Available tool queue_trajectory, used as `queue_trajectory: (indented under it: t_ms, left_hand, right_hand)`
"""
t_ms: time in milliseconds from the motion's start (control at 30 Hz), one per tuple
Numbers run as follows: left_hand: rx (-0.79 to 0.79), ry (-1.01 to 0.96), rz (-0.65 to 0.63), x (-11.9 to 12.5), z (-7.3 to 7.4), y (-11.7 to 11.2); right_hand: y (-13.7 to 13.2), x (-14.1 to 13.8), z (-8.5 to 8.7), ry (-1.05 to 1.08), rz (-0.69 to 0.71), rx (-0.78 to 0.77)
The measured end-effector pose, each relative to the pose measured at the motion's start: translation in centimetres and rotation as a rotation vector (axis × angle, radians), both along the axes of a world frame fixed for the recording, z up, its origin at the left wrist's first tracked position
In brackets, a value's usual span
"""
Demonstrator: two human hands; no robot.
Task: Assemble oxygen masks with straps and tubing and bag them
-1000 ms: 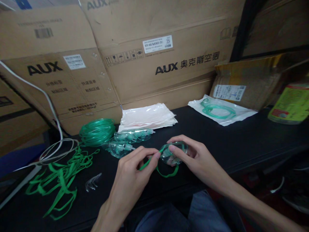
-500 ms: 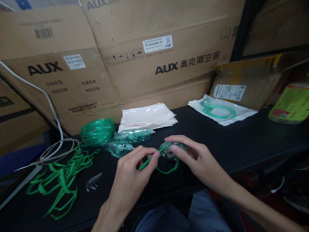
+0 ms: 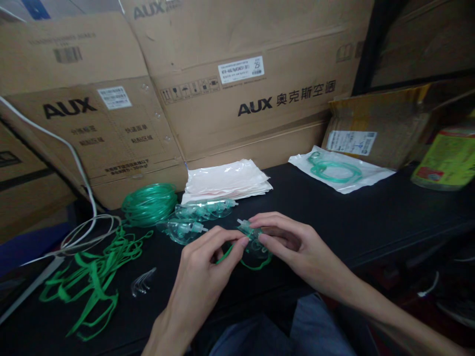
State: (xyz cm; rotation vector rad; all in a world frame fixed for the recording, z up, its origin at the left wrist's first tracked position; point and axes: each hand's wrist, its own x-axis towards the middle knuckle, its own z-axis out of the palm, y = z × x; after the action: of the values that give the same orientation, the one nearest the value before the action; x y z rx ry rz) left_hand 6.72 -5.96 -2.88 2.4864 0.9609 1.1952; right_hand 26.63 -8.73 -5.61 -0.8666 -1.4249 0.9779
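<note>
A clear green oxygen mask [image 3: 256, 245] is gripped between the fingers and thumb of my right hand [image 3: 293, 240], its pale connector pointing up and to the left. My left hand [image 3: 211, 267] pinches a green elastic strap [image 3: 254, 267] at the mask's near left edge; part of the strap loops below the mask. Fingers hide where strap and mask meet. Left of my hands lie more clear masks [image 3: 181, 229], with another row of masks [image 3: 206, 209] behind them. A tangle of green straps [image 3: 92, 277] and several thin metal strips [image 3: 143, 283] lie farther left.
Coiled green tubing [image 3: 149, 203] and a stack of white pouches [image 3: 226, 180] stand at the back of the black table [image 3: 356, 212]. A pouch with tubing [image 3: 339, 170] lies back right, by a small carton [image 3: 374, 123] and a yellow-labelled bottle [image 3: 443, 158]. Large cartons [image 3: 208, 123] wall the back.
The mask has turned in my right hand, so its connector now shows at the upper left. My left hand stays at the strap, its fingertips slightly closer to the right hand.
</note>
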Motion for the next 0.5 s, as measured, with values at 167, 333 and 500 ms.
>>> queue_trajectory:
  t_ms: [167,333,500]
  left_hand:
    - [-0.039,0.009,-0.049,0.12,-0.06,0.21]
    - [-0.072,0.022,-0.038,-0.03,-0.48,0.19]
    - [-0.092,0.068,-0.036,0.00,-0.76,0.01]
  right_hand:
    - [0.12,0.11,0.04,0.015,-0.042,-0.005]
    - [-0.02,0.08,0.27,0.020,-0.091,0.004]
    - [-0.22,-0.37,0.02,0.020,-0.102,0.041]
